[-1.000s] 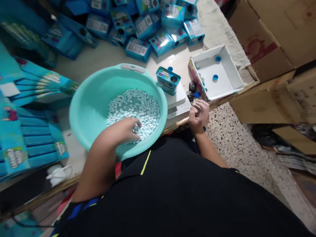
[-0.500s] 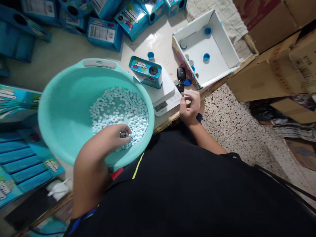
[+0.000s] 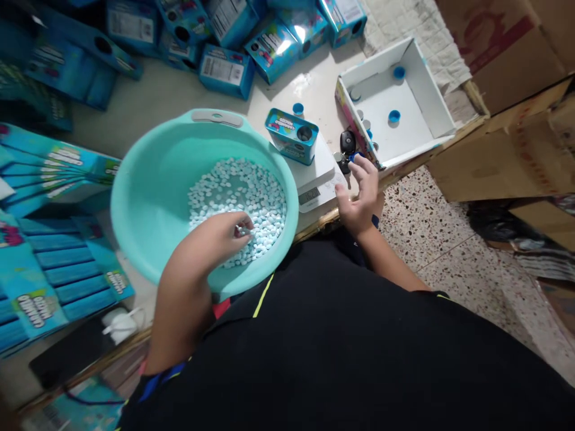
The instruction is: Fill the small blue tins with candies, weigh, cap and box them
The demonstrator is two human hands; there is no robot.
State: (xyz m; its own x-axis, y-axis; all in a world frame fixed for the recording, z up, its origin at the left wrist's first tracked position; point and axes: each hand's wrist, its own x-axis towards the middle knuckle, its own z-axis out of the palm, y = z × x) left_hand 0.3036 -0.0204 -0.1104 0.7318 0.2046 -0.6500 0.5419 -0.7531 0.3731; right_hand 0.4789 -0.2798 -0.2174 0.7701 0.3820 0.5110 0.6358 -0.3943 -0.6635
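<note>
My left hand (image 3: 229, 236) reaches into a turquoise plastic basin (image 3: 144, 149), its fingers curled toward the thumb among small white, pill-shaped candies (image 3: 265, 224). A few candies seem to be caught at the fingertips, though the palm side is hidden. My right hand (image 3: 360, 197) is raised by the table edge, open, fingers apart and nothing in it. Just beyond it lies a black car key (image 3: 347, 142). A blue tin (image 3: 291, 136) with a round hole in its top stands on a white digital scale (image 3: 324, 170), whose display (image 3: 309, 195) is lit.
A blue cap (image 3: 297, 109) sits behind the tin. The white open box (image 3: 420, 129) holds several blue caps. Many blue cartons (image 3: 227, 70) crowd the back, and flat blue packaging (image 3: 67, 263) lies left. Brown cardboard boxes (image 3: 503, 149) stand at right beside the speckled floor (image 3: 413, 221).
My right hand has opened from a pinch near the key, fingers spreading. My left hand stays in the basin, fingers drawn closer together. The view has shifted, so everything sits farther right.
</note>
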